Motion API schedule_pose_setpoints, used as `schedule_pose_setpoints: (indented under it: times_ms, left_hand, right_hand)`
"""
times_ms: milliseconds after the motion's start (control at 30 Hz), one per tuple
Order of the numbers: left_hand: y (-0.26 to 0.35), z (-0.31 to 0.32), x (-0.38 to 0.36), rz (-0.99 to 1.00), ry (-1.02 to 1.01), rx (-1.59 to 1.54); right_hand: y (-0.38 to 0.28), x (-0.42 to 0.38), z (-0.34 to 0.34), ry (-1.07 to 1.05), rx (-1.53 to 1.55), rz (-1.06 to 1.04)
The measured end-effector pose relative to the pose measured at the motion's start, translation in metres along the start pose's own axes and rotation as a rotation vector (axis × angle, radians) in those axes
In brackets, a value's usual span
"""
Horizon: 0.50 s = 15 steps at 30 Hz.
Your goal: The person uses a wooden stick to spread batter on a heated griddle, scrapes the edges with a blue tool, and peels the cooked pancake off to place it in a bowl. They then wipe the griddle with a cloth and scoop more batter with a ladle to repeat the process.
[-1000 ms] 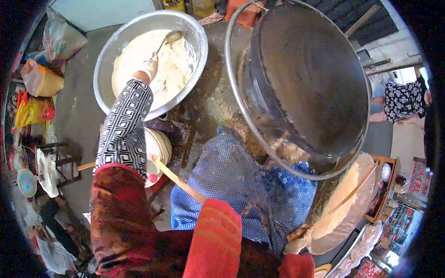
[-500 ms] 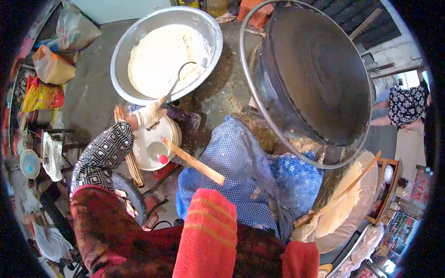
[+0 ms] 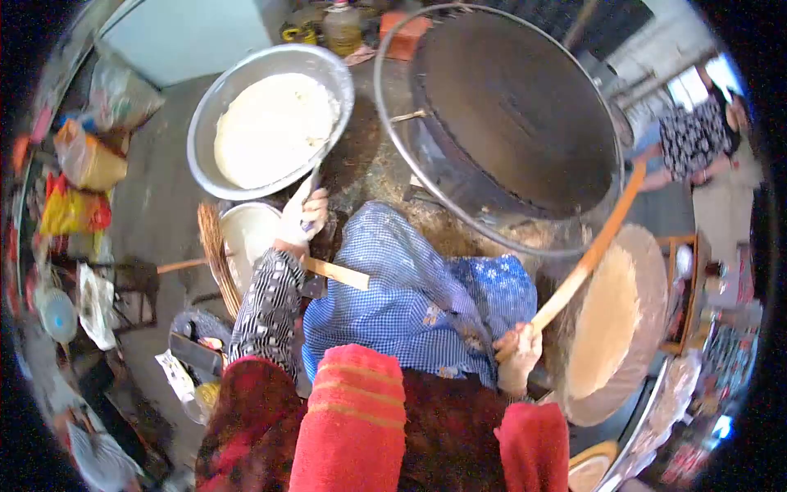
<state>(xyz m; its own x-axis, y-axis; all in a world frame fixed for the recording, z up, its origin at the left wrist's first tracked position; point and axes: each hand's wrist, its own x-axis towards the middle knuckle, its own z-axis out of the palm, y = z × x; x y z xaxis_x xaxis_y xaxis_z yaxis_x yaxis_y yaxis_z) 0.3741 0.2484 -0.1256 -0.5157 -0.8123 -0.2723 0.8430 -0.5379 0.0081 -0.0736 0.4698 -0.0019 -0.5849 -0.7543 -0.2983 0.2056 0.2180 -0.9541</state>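
My left hand (image 3: 302, 220), in a pale glove, is closed around the handle of a ladle (image 3: 312, 179) at the near rim of a metal basin (image 3: 197, 123). Pale batter (image 3: 275, 123) fills much of the basin; the ladle's head is hard to make out. My right hand (image 3: 518, 353) grips a long, flat wooden spatula (image 3: 586, 261), which slants up and right, its tip by the ring around a round dark griddle (image 3: 525, 115). Beside the spatula, a thin tan pancake (image 3: 607, 328) lies on a round tray (image 3: 648, 361).
A white tub (image 3: 246, 234) stands below my left hand, with a straw brush (image 3: 215, 254) against it and a wooden strip (image 3: 343, 274) across its side. Blue checked cloth (image 3: 393, 303) covers my front. A phone (image 3: 195, 354) lies at lower left. A person (image 3: 697, 135) stands at right.
My left hand has moved right and the ladle has drawn back from the batter toward the rim. My right hand has risen, swinging the spatula up from over the pancake toward the griddle.
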Motion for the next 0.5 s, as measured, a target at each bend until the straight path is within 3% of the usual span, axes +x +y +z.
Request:
schedule_pose_setpoints:
  times_ms: [33,67,167,200,233,267,333,367,433,500]
  left_hand:
    - [-0.006,0.007,-0.017,0.110,0.174,0.059]
    - [-0.009,0.007,-0.034,0.181,0.204,0.170]
    - [-0.028,0.028,-0.084,0.302,0.163,0.476]
    - [-0.008,-0.015,-0.095,0.358,0.159,0.706]
    - [-0.057,0.063,-0.087,0.524,0.680,0.969]
    - [0.001,0.004,-0.102,0.227,0.285,0.450]
    - [0.035,-0.022,-0.109,0.188,0.409,0.333]
    - [0.017,0.008,-0.108,0.290,0.479,0.273]
    - [0.019,0.011,-0.112,0.379,0.402,0.422]
    - [0.029,0.026,-0.121,0.385,0.333,0.324]
  right_hand:
    - [0.004,0.004,0.001,-0.007,0.062,-0.002]
    - [-0.003,0.006,0.007,-0.029,0.003,0.036]
    - [0.001,0.013,0.021,-0.157,-0.017,0.033]
    - [-0.002,0.014,0.026,-0.231,0.003,0.121]
    - [-0.008,0.017,0.034,-0.305,0.024,0.212]
    - [-0.006,0.020,0.041,-0.354,0.002,0.264]
    - [0.005,0.026,0.053,-0.494,0.006,0.266]
    - [0.010,0.027,0.059,-0.568,0.033,0.215]
    - [0.010,0.035,0.065,-0.583,-0.023,0.093]
    - [0.006,0.055,0.066,-0.528,0.052,-0.023]
